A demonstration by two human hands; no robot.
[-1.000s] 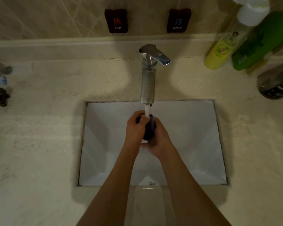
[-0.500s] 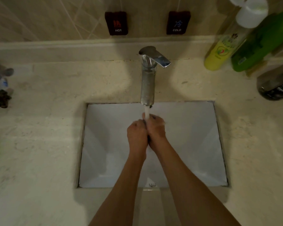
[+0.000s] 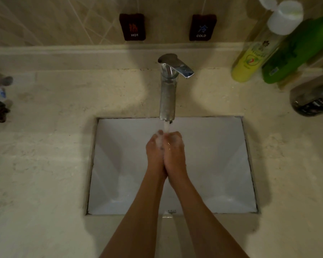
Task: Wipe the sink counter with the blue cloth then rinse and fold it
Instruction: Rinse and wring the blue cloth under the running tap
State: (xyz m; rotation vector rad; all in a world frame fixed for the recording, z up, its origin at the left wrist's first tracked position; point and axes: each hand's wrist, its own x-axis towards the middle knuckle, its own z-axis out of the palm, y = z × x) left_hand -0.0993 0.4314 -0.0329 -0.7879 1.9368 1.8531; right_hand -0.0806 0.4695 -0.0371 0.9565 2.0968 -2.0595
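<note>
- Blue cloth: I can't see it; if it is anywhere, it is hidden between the two hands under the faucet.
- Left hand and right hand are pressed side by side, fingers curled shut, just below the spout.
- Water runs from the faucet onto the knuckles, over the white sink.
- Right of the faucet stand a yellow bottle and a green bottle.

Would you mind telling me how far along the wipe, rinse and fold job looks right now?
Wiping looks finished: nothing is on the counter being worked. Rinsing is in hand: the left hand and right hand are pressed together under the faucet's running water over the sink; the cloth is hidden between them. Folding remains.
</note>
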